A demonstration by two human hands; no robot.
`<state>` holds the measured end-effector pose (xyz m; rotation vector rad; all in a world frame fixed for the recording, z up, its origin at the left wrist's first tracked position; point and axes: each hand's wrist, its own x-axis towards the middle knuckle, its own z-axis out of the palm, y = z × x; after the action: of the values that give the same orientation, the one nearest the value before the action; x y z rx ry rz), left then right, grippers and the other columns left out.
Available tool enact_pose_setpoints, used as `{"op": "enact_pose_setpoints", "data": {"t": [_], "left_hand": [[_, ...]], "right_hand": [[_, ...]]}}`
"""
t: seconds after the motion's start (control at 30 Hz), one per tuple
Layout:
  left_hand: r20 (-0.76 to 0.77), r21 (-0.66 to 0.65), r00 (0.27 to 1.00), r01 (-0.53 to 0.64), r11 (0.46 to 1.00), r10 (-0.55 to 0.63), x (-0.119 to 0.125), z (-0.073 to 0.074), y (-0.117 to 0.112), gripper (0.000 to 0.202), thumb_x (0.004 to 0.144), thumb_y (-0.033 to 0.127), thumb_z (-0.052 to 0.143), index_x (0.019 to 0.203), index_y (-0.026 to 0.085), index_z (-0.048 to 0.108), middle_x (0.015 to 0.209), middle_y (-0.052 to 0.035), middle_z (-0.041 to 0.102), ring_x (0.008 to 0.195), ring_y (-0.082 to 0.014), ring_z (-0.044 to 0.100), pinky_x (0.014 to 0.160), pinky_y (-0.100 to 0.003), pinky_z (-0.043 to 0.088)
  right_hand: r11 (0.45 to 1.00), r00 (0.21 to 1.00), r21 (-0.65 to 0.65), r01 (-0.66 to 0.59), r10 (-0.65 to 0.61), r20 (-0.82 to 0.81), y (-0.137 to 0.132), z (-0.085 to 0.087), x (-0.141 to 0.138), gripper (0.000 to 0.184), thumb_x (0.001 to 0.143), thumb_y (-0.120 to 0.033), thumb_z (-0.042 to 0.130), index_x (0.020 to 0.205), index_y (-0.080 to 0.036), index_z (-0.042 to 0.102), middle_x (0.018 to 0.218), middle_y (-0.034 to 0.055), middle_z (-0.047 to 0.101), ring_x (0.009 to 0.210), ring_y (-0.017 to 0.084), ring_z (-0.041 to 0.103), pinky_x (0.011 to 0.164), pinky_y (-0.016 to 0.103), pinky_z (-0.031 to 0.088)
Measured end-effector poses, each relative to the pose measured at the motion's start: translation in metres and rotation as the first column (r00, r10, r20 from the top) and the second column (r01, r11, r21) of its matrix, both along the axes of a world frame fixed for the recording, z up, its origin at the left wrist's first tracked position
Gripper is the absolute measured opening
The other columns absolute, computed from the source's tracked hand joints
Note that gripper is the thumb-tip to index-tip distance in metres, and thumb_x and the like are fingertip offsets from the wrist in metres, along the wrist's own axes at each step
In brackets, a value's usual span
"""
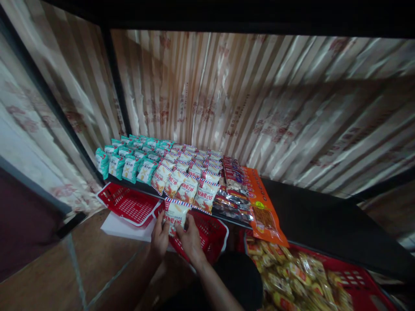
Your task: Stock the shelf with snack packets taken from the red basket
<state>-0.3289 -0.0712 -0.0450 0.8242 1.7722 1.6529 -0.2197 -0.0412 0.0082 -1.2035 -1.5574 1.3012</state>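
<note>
A white snack bag (177, 216) with a red-and-blue striped top edge is held between my two hands, in front of the shelf edge. My left hand (160, 233) grips its left side. My right hand (189, 237) closes on its right side, thumb across the front. Just behind stand rows of matching striped snack bags (188, 190) on the black shelf (301, 211). Turquoise snack bags (129, 168) stand in rows to their left. Below the held bag sits a red basket (210, 235), partly hidden by my hands.
Dark red-brown packets (231, 194) and a large orange bag (264, 207) lie right of the striped bags. Another red basket (129, 203) is at lower left, above a white box (125, 226). A red basket (359, 276) with gold-wrapped snacks (295, 276) is at lower right. A black post (116, 82) rises at left.
</note>
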Motion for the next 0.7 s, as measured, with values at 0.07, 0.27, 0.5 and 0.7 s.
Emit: {"op": "enact_pose_setpoints", "data": {"t": [0.07,0.27,0.5,0.7], "left_hand": [[-0.018,0.003,1.000,-0.001,1.000,0.001,-0.012,-0.003,0.004,0.049,0.081,0.046,0.049,0.122,0.019,0.052,0.127,-0.0091,0.056,0.118,-0.0223,0.050,0.099,-0.035,0.041],[-0.127,-0.003,0.992,-0.025,1.000,0.025,-0.042,0.000,0.014,0.046,0.083,0.043,0.046,0.121,0.018,0.053,0.127,-0.0112,0.055,0.120,-0.0231,0.048,0.104,-0.041,0.035],[-0.202,-0.003,0.978,-0.049,0.999,0.047,-0.067,0.013,0.029,0.047,0.085,0.040,0.044,0.126,0.018,0.048,0.129,-0.0123,0.053,0.119,-0.0238,0.048,0.103,-0.043,0.036],[-0.148,0.004,0.989,-0.019,1.000,0.019,-0.076,0.014,0.037,0.053,0.085,0.042,0.047,0.132,0.020,0.040,0.133,-0.0121,0.050,0.118,-0.0231,0.051,0.098,-0.040,0.043]], "right_hand": [[0.999,1.000,0.037,0.011,-0.012,0.024,0.003,-0.001,-0.011,0.034,0.076,-0.029,0.057,0.107,-0.019,0.050,0.105,0.0085,0.066,0.093,0.021,0.063,0.081,0.034,0.048],[0.990,0.995,0.132,0.042,-0.053,0.082,0.017,0.004,-0.042,0.038,0.074,-0.026,0.058,0.111,-0.020,0.051,0.102,0.0063,0.067,0.089,0.021,0.064,0.079,0.032,0.049],[0.970,0.991,0.229,0.080,-0.103,0.089,0.036,0.007,-0.076,0.038,0.072,-0.022,0.056,0.110,-0.019,0.053,0.105,0.0069,0.064,0.094,0.020,0.060,0.083,0.032,0.047],[0.972,0.987,0.228,0.060,-0.091,0.129,0.048,0.002,-0.093,0.035,0.072,-0.022,0.056,0.107,-0.018,0.053,0.102,0.0061,0.063,0.092,0.020,0.060,0.083,0.033,0.046]]}}
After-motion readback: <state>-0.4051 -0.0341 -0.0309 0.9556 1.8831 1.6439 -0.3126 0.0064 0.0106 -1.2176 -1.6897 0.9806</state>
